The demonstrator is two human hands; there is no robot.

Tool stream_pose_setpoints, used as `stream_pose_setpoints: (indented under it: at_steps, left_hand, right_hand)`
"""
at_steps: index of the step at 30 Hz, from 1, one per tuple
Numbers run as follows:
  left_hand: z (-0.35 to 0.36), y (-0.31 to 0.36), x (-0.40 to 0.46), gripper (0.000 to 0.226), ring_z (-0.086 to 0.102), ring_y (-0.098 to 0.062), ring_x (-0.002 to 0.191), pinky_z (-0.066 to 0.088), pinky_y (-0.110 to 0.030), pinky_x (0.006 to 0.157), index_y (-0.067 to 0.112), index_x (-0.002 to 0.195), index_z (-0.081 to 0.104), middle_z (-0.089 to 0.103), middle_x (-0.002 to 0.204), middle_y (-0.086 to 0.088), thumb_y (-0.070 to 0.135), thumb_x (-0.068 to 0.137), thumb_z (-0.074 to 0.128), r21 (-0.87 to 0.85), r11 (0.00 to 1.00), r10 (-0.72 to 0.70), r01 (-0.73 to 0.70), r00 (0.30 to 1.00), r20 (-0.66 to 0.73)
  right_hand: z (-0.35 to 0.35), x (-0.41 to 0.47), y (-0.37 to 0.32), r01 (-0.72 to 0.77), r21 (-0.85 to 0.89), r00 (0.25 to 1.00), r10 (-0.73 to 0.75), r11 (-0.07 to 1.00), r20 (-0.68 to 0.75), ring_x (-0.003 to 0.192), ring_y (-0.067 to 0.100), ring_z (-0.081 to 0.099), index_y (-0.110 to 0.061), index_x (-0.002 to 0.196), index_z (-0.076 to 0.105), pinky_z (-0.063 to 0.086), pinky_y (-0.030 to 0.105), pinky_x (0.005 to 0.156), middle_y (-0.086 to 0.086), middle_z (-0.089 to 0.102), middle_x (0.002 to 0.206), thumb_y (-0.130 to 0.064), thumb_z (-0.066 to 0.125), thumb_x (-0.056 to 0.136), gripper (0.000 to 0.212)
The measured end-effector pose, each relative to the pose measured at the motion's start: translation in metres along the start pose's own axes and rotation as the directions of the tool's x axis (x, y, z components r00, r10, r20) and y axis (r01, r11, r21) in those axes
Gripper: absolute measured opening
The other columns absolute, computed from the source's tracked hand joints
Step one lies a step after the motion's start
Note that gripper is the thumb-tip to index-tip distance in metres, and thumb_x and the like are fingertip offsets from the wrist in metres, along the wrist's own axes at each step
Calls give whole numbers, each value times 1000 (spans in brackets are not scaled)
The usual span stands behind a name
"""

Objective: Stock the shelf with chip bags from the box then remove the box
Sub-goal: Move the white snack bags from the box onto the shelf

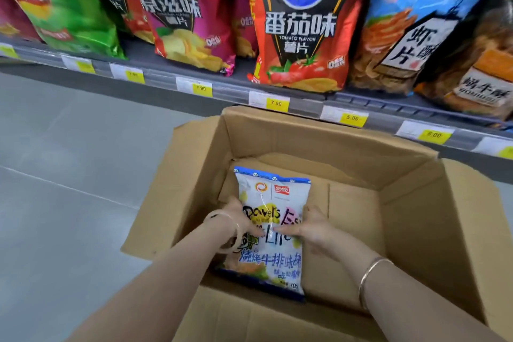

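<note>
Both forearms reach down and forward into an open cardboard box [361, 164] that sits on the grey floor [55, 175] in front of a shelf [305, 97]. The left hand [238, 219] comes in from 7 o'clock, wrist bent slightly inward, a pale bangle [230, 230] around the wrist. The right hand [311, 226] comes in from 5 o'clock, with a thin gold bracelet [369, 275] further up the forearm. Both hands are closed on a white-and-blue chip bag [273, 197], gripping its left and right edges at mid-height with thumbs laid across the printed front, the thumb tips nearly meeting at the centre.

The chip bag lies face up in the left half of the box, its top pointing to 12 o'clock and its bottom seam near the box's near wall at 6 o'clock. Whether it rests on the box bottom or is just lifted off it cannot be told. The right half of the box bottom, toward 3 o'clock, is bare cardboard. All four flaps stand open and outward, leaving the mouth of the box wide above the hands.

At 12 o'clock, the shelf edge carries a row of yellow price tags [276, 104] and overhangs the box's far flap. Upright bags fill the shelf, among them a red tomato-flavour bag [301, 25] and a blue bag [416, 22] at 1 o'clock.
</note>
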State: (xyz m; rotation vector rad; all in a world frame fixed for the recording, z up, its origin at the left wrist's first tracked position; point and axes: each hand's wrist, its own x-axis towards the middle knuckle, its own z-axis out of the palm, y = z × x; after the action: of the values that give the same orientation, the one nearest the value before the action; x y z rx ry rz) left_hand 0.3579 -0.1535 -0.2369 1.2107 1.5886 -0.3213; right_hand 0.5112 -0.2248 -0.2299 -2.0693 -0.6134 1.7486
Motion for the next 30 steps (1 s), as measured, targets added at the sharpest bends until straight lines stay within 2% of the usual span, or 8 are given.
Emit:
stream_pose_setpoints:
  at_steps: [2,4,9,16,18,23,27,30]
  left_hand:
    - [3,1,4,94,42,-28,130,37,-38,104,6,138,26,44,138,-9,25,65,83,28,998,-64,64,998,13]
    - [6,0,4,101,41,-26,131,37,-38,108,8,139,29,45,140,-7,27,57,86,1,998,-64,64,996,66]
    - [9,1,-9,94,45,-23,129,36,-35,108,13,134,36,52,132,-2,10,55,87,-115,992,54,-47,997,55]
    - [-2,26,-70,81,53,-23,120,42,-33,101,13,132,42,60,125,-7,-11,63,76,-295,920,250,-257,966,-62]
    - [-14,37,-105,85,52,-25,121,42,-40,104,17,133,42,60,126,-8,-3,60,81,-263,922,275,-283,959,-66]
    - [-53,72,-194,113,41,-33,128,38,-49,106,48,129,31,50,135,-9,57,26,78,-64,925,364,-373,923,-124]
    - [-94,133,-314,98,49,-22,125,44,-45,104,45,127,34,56,129,4,17,50,89,-189,818,530,-543,840,-118]
    - [-119,182,-390,110,52,-12,118,50,-21,95,36,141,19,52,124,15,-5,60,81,-281,738,614,-613,783,-96]
  right_hand:
    - [3,4,2,26,-9,1000,-26,1000,10,101,23,63,-14,87,56,53,32,81,6,66,107,-4,83,65,36]
    - [5,4,1,44,9,999,-44,999,13,101,23,64,-17,80,57,53,35,87,5,68,102,2,81,65,34]
    - [6,-3,-8,101,-16,995,-101,995,-16,107,26,64,-3,112,61,50,42,96,9,69,111,6,84,57,60]
    - [-11,-66,-40,190,-24,975,-191,982,-113,109,26,61,-3,114,60,50,39,91,7,66,113,2,73,75,41]
    - [-24,-103,-52,207,-38,971,-210,978,-114,106,24,62,-4,115,61,48,32,82,8,66,115,-2,70,79,37]
    - [-71,-225,-104,285,40,949,-276,958,-151,84,18,63,2,114,62,53,21,62,15,67,114,3,66,82,32]
    - [-115,-328,-163,342,100,929,-320,934,-184,47,-6,61,3,108,65,46,9,42,5,68,91,2,67,81,27]
    - [-149,-400,-208,399,114,901,-366,910,-235,62,6,61,2,109,65,49,10,47,10,69,100,0,68,81,28]
